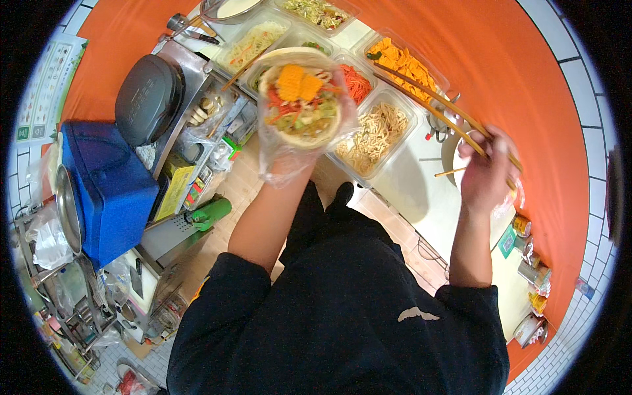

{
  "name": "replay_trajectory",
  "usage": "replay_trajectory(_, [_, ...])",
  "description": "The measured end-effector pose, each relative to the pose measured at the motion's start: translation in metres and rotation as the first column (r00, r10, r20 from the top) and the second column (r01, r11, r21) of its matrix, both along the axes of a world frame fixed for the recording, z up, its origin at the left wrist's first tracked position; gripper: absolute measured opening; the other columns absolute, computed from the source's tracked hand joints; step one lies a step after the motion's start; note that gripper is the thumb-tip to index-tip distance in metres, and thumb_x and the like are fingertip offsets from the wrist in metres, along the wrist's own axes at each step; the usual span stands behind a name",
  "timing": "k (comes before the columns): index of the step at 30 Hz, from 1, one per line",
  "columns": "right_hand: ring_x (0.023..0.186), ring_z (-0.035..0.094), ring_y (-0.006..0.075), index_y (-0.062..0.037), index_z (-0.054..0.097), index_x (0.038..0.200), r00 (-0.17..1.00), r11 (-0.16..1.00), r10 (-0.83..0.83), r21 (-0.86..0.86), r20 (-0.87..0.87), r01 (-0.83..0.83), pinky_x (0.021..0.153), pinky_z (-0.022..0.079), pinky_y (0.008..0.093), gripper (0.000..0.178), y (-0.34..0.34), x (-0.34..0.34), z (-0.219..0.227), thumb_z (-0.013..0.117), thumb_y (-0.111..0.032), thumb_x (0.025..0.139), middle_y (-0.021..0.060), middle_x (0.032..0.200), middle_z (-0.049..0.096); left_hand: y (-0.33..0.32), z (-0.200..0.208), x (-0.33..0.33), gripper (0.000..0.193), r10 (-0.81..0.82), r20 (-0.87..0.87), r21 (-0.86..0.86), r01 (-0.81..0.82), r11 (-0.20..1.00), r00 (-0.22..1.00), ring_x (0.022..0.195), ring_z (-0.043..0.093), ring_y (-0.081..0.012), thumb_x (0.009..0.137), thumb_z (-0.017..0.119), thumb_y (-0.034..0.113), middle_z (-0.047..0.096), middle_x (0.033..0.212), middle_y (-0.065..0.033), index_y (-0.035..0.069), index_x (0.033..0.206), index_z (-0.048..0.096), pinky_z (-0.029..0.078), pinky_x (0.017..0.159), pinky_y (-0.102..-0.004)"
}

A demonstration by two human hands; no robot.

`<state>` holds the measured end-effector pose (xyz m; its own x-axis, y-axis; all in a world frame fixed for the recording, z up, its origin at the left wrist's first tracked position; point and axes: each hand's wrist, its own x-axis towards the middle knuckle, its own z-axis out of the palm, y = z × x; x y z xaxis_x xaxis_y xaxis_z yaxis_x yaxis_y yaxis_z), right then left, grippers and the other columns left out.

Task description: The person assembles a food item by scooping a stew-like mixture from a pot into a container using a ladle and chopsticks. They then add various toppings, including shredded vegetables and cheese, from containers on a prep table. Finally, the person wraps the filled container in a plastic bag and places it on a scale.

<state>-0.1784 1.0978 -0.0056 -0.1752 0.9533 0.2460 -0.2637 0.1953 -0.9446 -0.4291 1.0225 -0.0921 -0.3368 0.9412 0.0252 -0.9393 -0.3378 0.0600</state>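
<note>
My left hand [294, 163], covered by a clear plastic bag, holds up an opened round flatbread [311, 136]. Chopped greens, red shreds and orange wavy crisps [298, 83] lie on the bread. On the right, the fingers of my right hand [486, 172] are closed round a pair of long wooden chopsticks [440, 100]. Their tips reach the near-left edge of a clear tub of orange crisps [403, 60], with nothing visible between them. Beside the bread stand tubs of pale shredded strips [376, 139] and red shreds [354, 83].
Further tubs hold pale shreds [258, 45] and chopped salad [317, 13]. A dark round griddle lid [149, 99] and a blue box [108, 191] stand left. Small jars and cans [534, 275] line the counter's right side. An orange wall surface [526, 85] borders the counter.
</note>
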Motion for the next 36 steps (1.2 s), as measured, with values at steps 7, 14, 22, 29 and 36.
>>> replay_trajectory(7, [0.084, 0.063, 0.0335, 0.0017, 0.06, 0.093, 0.364, 0.646, 0.142, 0.193, 0.921, -0.739, 0.073, 0.051, 0.0405, 0.017, -0.014, -0.102, -0.09, 0.054, -0.009, 0.082, 0.0178, 0.09, 0.062, -0.075, 0.003, -0.041, 0.077, 0.028, 0.003, -0.064, -0.027, 0.998, 1.0, 0.113, 0.051, -0.0395, 0.081, 0.05, 0.063, 0.048, 0.127, -0.0206, 0.006, 0.133, 0.04, 0.047, 0.09, -0.0537])
replay_trajectory(14, [0.09, 0.061, 0.0361, 0.0024, 0.061, 0.088, -0.257, 0.443, -0.115, -0.182, 0.96, -0.878, 0.077, 0.051, 0.0435, 0.017, -0.02, -0.174, -0.172, 0.053, 0.0, 0.074, 0.0231, 0.097, 0.06, -0.169, -0.01, -0.061, 0.079, 0.133, 0.069, -0.14, -0.123, 0.982, 0.989, 0.113, 0.05, -0.0399, 0.081, 0.049, 0.064, 0.047, 0.129, -0.0206, 0.006, 0.133, 0.039, 0.047, 0.09, -0.0544])
replay_trajectory(22, [0.101, 0.061, 0.0367, -0.0046, 0.039, 0.133, 0.342, -0.09, 0.909, -0.914, -0.238, -0.396, 0.084, 0.052, 0.0439, 0.061, -0.179, -0.221, -0.149, 0.034, -0.051, 0.094, 0.0236, 0.114, 0.059, -0.259, -0.013, -0.083, 0.08, 0.209, 0.236, -0.142, -0.179, 0.974, 0.949, 0.114, 0.05, -0.0404, 0.081, 0.047, 0.066, 0.047, 0.13, -0.0206, 0.007, 0.135, 0.039, 0.046, 0.091, -0.0552])
replay_trajectory(29, [0.1, 0.061, 0.0266, -0.0036, 0.046, 0.128, 0.366, -0.172, 0.774, -0.728, -0.517, -0.663, 0.084, 0.052, 0.0382, 0.044, -0.248, -0.299, -0.144, 0.049, -0.029, 0.092, 0.0177, 0.115, 0.059, -0.327, -0.026, -0.102, 0.08, 0.311, 0.084, -0.185, -0.292, 0.938, 0.947, 0.118, 0.048, -0.0408, 0.083, 0.041, 0.067, 0.043, 0.135, -0.02, 0.009, 0.137, 0.036, 0.044, 0.094, -0.058])
replay_trajectory(36, [0.095, 0.062, 0.0188, 0.0013, 0.052, 0.121, 0.207, -0.097, 0.856, -0.54, -0.474, -0.836, 0.081, 0.051, 0.0286, 0.033, -0.243, -0.367, -0.097, 0.053, -0.003, 0.088, 0.015, 0.108, 0.063, -0.356, -0.02, -0.097, 0.076, 0.288, 0.414, -0.088, -0.277, 0.957, 0.863, 0.121, 0.045, -0.042, 0.083, 0.042, 0.065, 0.043, 0.137, -0.0187, 0.012, 0.138, 0.036, 0.04, 0.094, -0.0628])
